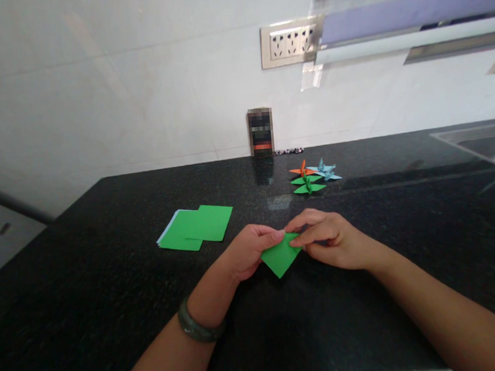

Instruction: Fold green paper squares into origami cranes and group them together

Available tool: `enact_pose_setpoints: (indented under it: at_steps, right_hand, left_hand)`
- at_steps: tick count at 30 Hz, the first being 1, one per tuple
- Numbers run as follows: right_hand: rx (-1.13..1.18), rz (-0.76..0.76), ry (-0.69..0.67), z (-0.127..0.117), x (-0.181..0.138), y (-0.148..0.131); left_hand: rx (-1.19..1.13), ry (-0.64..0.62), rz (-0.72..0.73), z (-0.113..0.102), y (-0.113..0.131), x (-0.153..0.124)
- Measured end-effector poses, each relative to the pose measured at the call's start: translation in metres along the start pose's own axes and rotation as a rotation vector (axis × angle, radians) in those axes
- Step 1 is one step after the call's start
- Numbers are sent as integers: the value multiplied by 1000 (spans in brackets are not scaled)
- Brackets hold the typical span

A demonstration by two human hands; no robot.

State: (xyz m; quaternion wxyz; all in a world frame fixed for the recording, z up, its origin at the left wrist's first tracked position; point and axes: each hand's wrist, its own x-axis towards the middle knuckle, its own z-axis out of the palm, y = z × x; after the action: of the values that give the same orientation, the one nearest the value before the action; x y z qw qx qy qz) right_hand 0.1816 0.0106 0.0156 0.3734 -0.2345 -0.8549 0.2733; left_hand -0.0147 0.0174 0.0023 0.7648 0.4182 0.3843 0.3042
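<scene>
A green sheet of origami paper (280, 258) is held between my two hands, with one corner pointing down toward me. My left hand (252, 248) grips its left side, thumb lying on top. On the right side, my right hand (326, 239) pinches the paper near its upper edge with thumb and fingers. Part of the sheet is hidden behind the fingers. Left of my hands lie more green paper squares (210, 223), overlapping, with pale blue edges showing beneath. Folded paper cranes stand beyond my right hand: green ones (308, 185), an orange one (303, 170) and light blue ones (326, 171).
The dark speckled countertop (111, 299) meets a pale tiled wall (138, 102). A blurred-out phone-like object (261, 133) leans on the wall, a beaded strap (290, 151) beside it. A socket panel (290, 44) is above. At the far right is a sink edge (463, 148).
</scene>
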Motion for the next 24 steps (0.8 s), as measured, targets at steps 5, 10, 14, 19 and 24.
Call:
enact_pose_setpoints:
  at_steps: [5, 10, 14, 19, 24]
  right_hand:
    - [260, 391, 220, 6, 0, 3]
    - [446, 780, 155, 16, 4, 4]
    - [509, 813, 197, 20, 6, 3]
    - [535, 821, 220, 21, 5, 6]
    - [522, 818, 185, 20, 4, 8]
  left_hand:
    - [-25, 43, 60, 1, 1, 0]
    - [32, 81, 127, 1, -2, 2]
    - [94, 111, 130, 0, -5, 5]
    - [174, 140, 157, -1, -5, 5]
    - [248, 183, 195, -1, -4, 3]
